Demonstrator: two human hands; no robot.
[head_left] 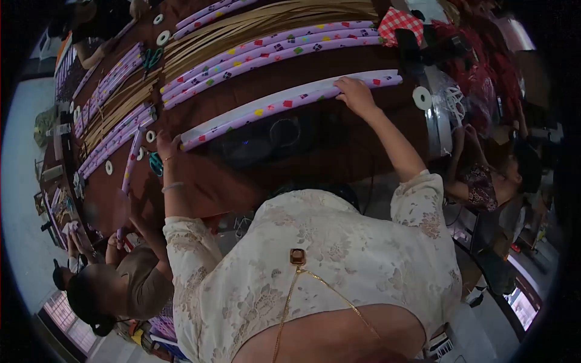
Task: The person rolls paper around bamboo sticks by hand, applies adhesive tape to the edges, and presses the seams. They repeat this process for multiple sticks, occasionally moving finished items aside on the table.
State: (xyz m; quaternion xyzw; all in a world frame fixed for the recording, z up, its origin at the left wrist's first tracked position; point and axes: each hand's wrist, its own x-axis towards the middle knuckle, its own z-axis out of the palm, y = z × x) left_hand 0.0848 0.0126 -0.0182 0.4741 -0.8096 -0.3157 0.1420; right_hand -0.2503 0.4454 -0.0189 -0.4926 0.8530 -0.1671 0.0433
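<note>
A long roll of lilac wrapping paper (288, 104) with a colourful gift pattern lies slantwise before me, a white strip of its inner side showing along the far edge. My left hand (168, 147) is at the roll's left end, thumb against it; its other fingers are partly hard to make out. Near the right end, my right hand (356, 97) grips the paper from above with bent fingers. Beyond it, several similar rolls (272, 53) lie side by side.
Brown strips (266, 24) lie behind the rolls. Teal scissors (155, 163) and white tape rolls (150, 137) are on the left; another tape roll (422, 97) is on the right. Co-workers sit on both sides, one at left (139, 281) holding a lilac roll.
</note>
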